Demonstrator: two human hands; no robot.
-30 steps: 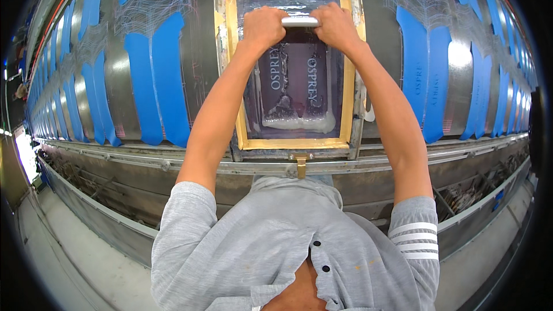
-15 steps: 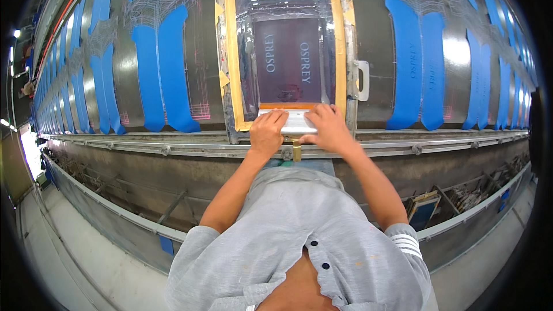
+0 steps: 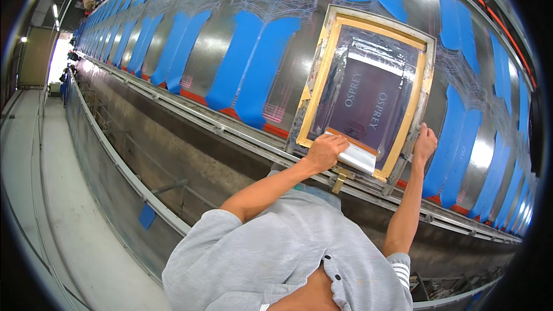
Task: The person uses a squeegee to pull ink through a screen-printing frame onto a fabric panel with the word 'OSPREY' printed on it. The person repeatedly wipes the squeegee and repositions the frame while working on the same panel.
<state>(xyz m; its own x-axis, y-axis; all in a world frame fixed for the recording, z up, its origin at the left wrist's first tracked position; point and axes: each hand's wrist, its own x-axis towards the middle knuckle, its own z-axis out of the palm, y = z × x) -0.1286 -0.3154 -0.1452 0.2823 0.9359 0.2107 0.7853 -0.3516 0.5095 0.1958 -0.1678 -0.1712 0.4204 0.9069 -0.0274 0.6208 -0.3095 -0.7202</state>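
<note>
A silk-screen printing frame (image 3: 428,80) with yellow-taped inner edges lies over the long dark table. Its dark mesh (image 3: 368,89) carries pale lettering. At the mesh's near end rests a squeegee (image 3: 360,159) with a silvery holder and an orange blade edge. My left hand (image 3: 326,154) is closed around the squeegee's left end. My right hand (image 3: 425,143) is closed on the handle at the frame's right side, and the fingers mostly hide that handle.
Blue fabric pieces (image 3: 253,69) lie in rows along the table, left and right of the frame. Faint dark marks show on a right-hand piece (image 3: 461,144). A metal rail (image 3: 230,136) runs along the near edge, with a brass-coloured bracket (image 3: 342,179) below the frame.
My right hand has let go of the squeegee and moved right to the frame's handle. My left hand stays on the squeegee. The view has turned, so the table now slants.
</note>
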